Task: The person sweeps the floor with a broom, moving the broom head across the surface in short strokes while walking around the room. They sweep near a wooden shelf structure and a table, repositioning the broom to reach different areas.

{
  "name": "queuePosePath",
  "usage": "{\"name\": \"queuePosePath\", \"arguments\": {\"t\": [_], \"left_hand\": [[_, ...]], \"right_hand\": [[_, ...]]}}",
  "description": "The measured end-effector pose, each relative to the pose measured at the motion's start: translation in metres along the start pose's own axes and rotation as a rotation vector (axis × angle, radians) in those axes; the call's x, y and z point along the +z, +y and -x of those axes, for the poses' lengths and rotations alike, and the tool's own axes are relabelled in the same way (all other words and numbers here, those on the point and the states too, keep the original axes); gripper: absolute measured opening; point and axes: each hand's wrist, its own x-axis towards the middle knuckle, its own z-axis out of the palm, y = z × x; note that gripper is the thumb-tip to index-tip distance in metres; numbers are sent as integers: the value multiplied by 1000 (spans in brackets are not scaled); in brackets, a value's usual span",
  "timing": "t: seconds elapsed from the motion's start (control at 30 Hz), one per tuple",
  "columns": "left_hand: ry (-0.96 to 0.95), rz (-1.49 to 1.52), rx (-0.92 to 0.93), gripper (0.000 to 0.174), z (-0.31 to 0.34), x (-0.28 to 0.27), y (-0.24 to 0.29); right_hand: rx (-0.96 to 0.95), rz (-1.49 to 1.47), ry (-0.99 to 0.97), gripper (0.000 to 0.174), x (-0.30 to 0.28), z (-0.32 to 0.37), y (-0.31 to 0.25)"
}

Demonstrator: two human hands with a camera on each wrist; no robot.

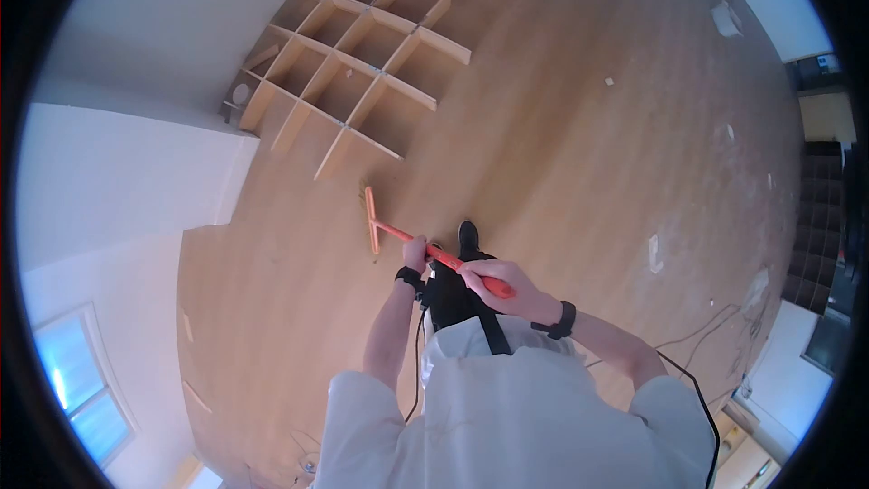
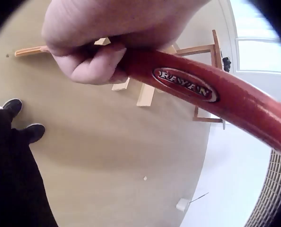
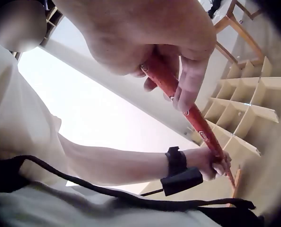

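Left hand (image 1: 414, 254) and right hand (image 1: 527, 294) curled round red handle (image 1: 395, 232); overlong push could knock broom head (image 1: 371, 220) into wooden lattice (image 1: 409, 91), 12 o'clock.

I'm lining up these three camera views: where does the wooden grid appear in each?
Head: the wooden grid is at the upper left, on the floor.
Left wrist: upper middle, mostly hidden behind the left hand and red handle.
Right wrist: right side.
Shared landmark: the red handle, seen in all three.
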Motion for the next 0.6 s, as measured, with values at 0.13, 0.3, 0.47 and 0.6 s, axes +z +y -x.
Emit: {"name": "queuePosePath", "arguments": {"t": [0.13, 0.3, 0.47, 0.6], "left_hand": [[12, -129, -51, 13, -31, -28, -27], [54, -85, -123, 11, -27, -18, -19], [-97, -137, -60, 13, -56, -7, -58], [-397, -424, 595, 10, -33, 8, -51]], "right_hand": [[68, -39, -41, 14, 15, 3, 13], [108, 5, -12, 11, 37, -6, 11], [95, 74, 87, 10, 41, 2, -5], [150, 165, 129, 9, 43, 1, -32]]}}
